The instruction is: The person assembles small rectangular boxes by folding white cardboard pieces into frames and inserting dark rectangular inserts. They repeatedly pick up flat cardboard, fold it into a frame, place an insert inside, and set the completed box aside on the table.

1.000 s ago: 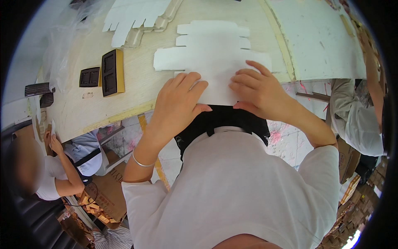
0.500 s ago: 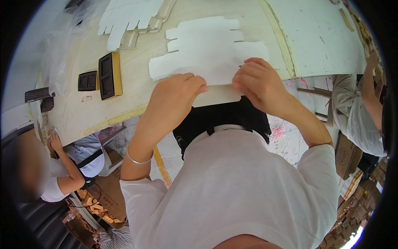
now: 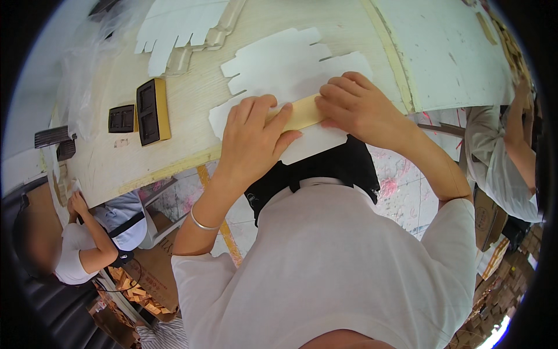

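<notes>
A flat white cardboard box blank [image 3: 279, 61] with slotted edges lies on the table in front of me, turned slightly askew. Along its near side a flap stands folded up, and its gold face [image 3: 305, 111] shows between my hands. At the left end of this flap, my left hand [image 3: 251, 132] grips the card, thumb on the near side and fingers over the fold. My right hand [image 3: 359, 110] pinches the other end with curled fingers; its fingertips are partly hidden. White card also reaches past the table's front edge below the flap.
On the left of the table [image 3: 192, 125] stand two gold-sided boxes with black inserts, one larger [image 3: 152, 110] and one smaller [image 3: 122, 118]. More white blanks [image 3: 174, 26] are stacked at the back left, near clear plastic film [image 3: 87, 70]. Co-workers sit at both sides.
The near flap has been folded up, so its gold side shows. The blank has turned a little, its right side going farther away, and my left hand has shifted right.
</notes>
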The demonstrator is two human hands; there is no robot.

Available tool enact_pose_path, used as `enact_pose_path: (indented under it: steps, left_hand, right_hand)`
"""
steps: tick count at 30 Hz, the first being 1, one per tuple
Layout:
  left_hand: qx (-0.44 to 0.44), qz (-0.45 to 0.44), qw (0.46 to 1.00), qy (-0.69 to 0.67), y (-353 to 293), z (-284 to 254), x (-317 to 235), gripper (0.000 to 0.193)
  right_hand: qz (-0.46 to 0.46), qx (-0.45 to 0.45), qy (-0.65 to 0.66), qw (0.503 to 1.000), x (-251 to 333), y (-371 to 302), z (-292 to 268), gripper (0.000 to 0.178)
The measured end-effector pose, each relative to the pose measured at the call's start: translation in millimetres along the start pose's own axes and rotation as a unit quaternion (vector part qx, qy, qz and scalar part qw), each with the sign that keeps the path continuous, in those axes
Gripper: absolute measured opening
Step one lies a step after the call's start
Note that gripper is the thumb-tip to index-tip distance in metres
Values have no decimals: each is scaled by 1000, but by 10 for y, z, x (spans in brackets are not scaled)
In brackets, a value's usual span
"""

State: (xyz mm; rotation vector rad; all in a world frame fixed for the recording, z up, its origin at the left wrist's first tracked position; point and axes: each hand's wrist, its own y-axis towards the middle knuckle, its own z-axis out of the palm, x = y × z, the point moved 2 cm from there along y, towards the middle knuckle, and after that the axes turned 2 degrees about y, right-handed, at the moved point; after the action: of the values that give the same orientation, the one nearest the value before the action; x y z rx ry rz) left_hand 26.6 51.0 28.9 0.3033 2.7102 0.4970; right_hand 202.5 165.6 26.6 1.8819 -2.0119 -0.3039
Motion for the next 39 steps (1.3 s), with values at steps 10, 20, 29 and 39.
enact_pose_path:
  steps: [10, 20, 29, 39]
  left_hand:
    - [64, -56, 994, -67, 151, -12, 233, 10]
    - [9, -195, 967, -165, -89, -283, -98, 36]
    - [-5, -361, 762, -538, -62, -204, -24, 27]
    - [276, -147, 936, -164, 594, -261, 222, 48]
  right_hand:
    - [63, 95, 80, 990, -152, 270, 34, 3]
    - [142, 3, 75, 987, -85, 337, -172, 3]
    - [-13, -89, 101, 991, 680, 197, -407, 41]
    - [-35, -48, 56, 997, 367, -175, -311, 11]
